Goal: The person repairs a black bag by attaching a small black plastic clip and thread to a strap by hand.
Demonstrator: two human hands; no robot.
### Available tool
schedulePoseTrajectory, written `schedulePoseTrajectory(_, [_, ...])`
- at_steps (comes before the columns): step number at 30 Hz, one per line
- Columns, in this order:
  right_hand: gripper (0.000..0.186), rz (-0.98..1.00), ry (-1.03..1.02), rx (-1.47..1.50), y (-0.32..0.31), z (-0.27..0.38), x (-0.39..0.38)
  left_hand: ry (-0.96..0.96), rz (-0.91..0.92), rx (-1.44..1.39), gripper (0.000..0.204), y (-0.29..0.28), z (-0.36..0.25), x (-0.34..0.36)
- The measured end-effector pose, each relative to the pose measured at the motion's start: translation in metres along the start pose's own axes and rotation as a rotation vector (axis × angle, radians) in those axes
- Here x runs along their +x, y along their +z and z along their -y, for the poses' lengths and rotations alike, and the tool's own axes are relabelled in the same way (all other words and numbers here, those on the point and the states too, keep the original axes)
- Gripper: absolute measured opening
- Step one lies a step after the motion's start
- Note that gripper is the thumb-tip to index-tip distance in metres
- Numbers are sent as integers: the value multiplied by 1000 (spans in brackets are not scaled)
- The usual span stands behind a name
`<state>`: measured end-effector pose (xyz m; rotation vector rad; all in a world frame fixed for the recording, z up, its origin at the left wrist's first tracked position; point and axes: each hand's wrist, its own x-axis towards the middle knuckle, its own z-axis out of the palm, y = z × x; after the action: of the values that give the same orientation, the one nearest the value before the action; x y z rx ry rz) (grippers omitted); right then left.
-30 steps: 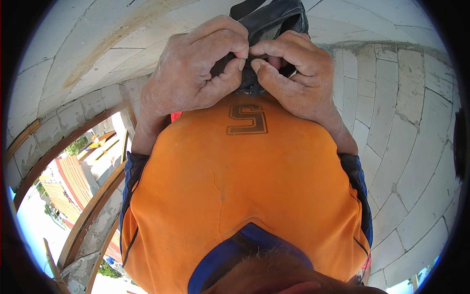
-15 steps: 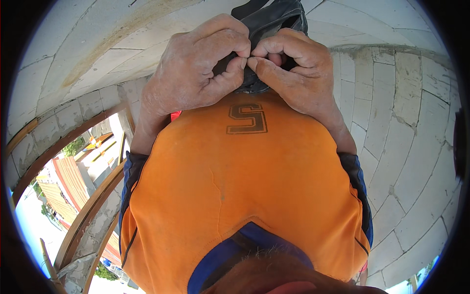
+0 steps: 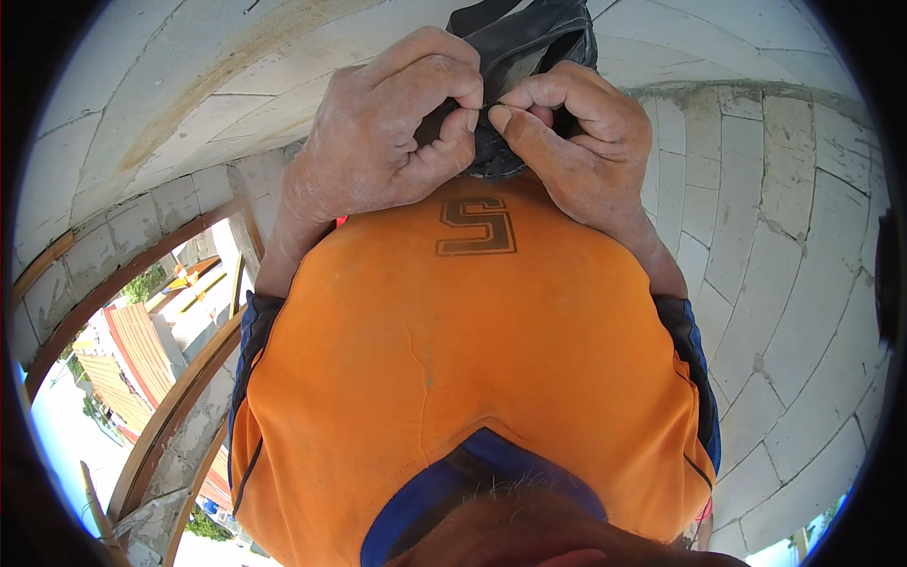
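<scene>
Both hands are raised in front of my orange shirt [image 3: 378,312], fingertips close together. My left hand [image 3: 387,128] is closed, its thumb and forefinger pinched. Facing it, my right hand [image 3: 586,132] is closed in a similar pinch, a small gap from the left. Whatever lies between the fingertips is too small and dark to name. Directly behind the hands is a black, wrinkled, bag-like thing [image 3: 543,33] with an opening on its right side. The hands cover much of it, and I cannot tell whether the fingers grip its edge.
Pale block walls [image 3: 746,236] with mortar joints surround me. To the left is a window opening with a brown frame [image 3: 175,406], and beyond it are a reddish corrugated roof [image 3: 132,331] and greenery. A stick-like piece [image 3: 94,501] leans near the lower left.
My right hand has shifted slightly to the right, and the gap between the two hands' fingertips has widened a little. My left hand has barely moved.
</scene>
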<state>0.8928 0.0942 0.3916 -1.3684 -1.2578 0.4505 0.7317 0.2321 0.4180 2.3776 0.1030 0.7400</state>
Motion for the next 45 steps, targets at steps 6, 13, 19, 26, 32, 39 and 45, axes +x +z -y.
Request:
schedulePoseTrajectory(6, [6,-15,39,23,1,4,1,13,1,-18,20,3,-1,1])
schedulePoseTrajectory(13, [10,186,79,23,-19,13,16,-16,35,-5,14,3,-7,-1])
schedulePoseTrajectory(19, [10,392,215,83,-31,7,29,27,45,-13,14,4,-7,-1])
schedulePoseTrajectory(26, [8,572,365,338,-42,-9,40,13,26,-8,19,5,-11,-3])
schedulePoseTrajectory(32, [12,682,372,391,-41,-20,51,-39,18,-27,20,4,-15,-3])
schedulePoseTrajectory(39, [9,630,273,368,-35,-19,43,-66,7,-32,20,4,-16,-7])
schedulePoseTrajectory(45, [7,318,286,358,-17,1,20,-60,16,-17,19,1,-14,-8])
